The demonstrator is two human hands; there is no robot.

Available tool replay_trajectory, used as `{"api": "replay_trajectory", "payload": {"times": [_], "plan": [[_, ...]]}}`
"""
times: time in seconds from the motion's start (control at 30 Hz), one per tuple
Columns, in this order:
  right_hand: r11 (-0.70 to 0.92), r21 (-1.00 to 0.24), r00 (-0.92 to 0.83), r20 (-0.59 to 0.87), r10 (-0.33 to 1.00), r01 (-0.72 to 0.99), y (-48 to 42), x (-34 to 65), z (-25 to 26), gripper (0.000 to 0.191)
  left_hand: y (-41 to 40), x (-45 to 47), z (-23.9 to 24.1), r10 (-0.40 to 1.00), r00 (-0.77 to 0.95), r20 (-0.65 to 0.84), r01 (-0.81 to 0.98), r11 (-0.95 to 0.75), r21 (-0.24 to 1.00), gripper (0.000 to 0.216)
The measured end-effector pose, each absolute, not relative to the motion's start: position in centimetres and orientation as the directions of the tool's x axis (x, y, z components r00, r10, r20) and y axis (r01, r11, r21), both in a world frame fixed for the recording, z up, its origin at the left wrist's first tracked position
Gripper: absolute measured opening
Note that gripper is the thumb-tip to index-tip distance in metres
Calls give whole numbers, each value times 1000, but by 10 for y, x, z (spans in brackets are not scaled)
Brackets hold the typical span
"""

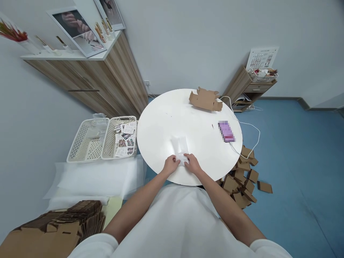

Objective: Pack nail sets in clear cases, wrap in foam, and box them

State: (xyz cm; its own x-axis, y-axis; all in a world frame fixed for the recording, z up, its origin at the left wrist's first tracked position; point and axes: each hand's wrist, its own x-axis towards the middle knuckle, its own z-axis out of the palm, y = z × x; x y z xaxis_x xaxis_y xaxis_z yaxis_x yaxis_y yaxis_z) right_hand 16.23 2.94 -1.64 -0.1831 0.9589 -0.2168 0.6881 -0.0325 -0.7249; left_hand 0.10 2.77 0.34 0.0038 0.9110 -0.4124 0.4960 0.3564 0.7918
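A small white foam sheet lies near the front edge of the round white table, its near end folded over. My left hand pinches the near left part of the fold between thumb and fingers. On the other side, my right hand is closed on the near right part. Whether anything is wrapped inside the sheet cannot be made out. Farther back on the table sits an unfolded brown cardboard box. A purple pixelated phone-like object rests at the right, with a white cable running from it.
At the left are a basket of carded items, a basket with clear plastic bags, large white foam sheets and stacked flat cardboard. Folded brown boxes lie piled on the blue floor at the right. A wooden cabinet stands behind left.
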Motion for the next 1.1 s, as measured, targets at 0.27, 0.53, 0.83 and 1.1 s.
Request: {"api": "replay_trajectory", "payload": {"times": [0.27, 0.53, 0.83, 1.1], "plan": [[-174, -847, -176, -297, 938, 502, 34, 161, -4, 23, 29, 37, -3, 899, 127, -419, 278, 373, 885, 17], [-237, -728, 17, -295, 955, 643, 39, 147, -17, 21, 19, 14, -7, 909, -73, -410, 265, 414, 871, 26], [53, -673, -159, -97, 983, 738, 28, 163, -5, 37, 32, 4, 1, 925, 376, -56, 736, -262, 624, 35], [321, -536, -495, -217, 841, 780, 38, 175, 6, 78, 45, 6, 15, 912, 365, -188, 692, -131, 710, 45]]}}
